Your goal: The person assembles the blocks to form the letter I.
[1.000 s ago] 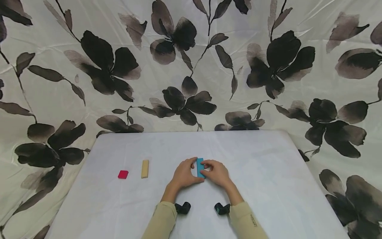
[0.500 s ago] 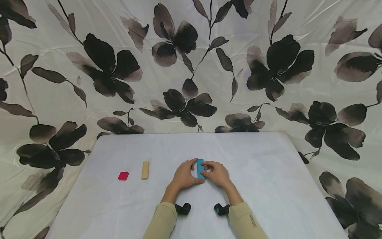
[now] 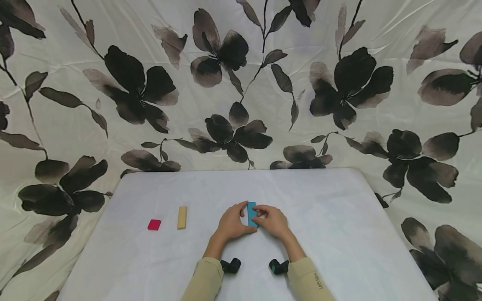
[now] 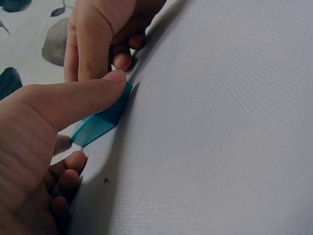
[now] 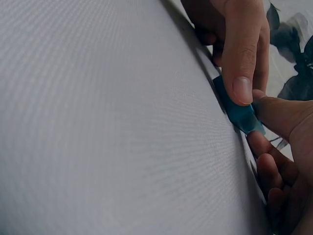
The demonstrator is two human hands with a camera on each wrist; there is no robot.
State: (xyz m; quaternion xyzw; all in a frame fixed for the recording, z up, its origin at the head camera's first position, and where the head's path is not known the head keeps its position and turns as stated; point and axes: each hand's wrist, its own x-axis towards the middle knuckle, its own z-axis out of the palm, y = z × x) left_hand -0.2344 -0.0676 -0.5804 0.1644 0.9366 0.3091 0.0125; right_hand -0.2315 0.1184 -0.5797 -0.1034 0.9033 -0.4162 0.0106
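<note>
Nothing moved since 1 second ago: left hand (image 3: 231, 224) and right hand (image 3: 273, 220) pinch small teal rectangular block (image 3: 251, 213) on white bench (image 3: 339, 234). Keep both grips even, block flat.

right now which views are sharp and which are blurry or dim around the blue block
Head view: even, bright light, sharp all over, the edges bowed by the wide lens; the blue block is small between left hand and right hand. Left wrist view: dimmer, the near palm soft, the block's end in shade under the thumb. Right wrist view: dim too, the near white table blurred, its weave showing.
</note>
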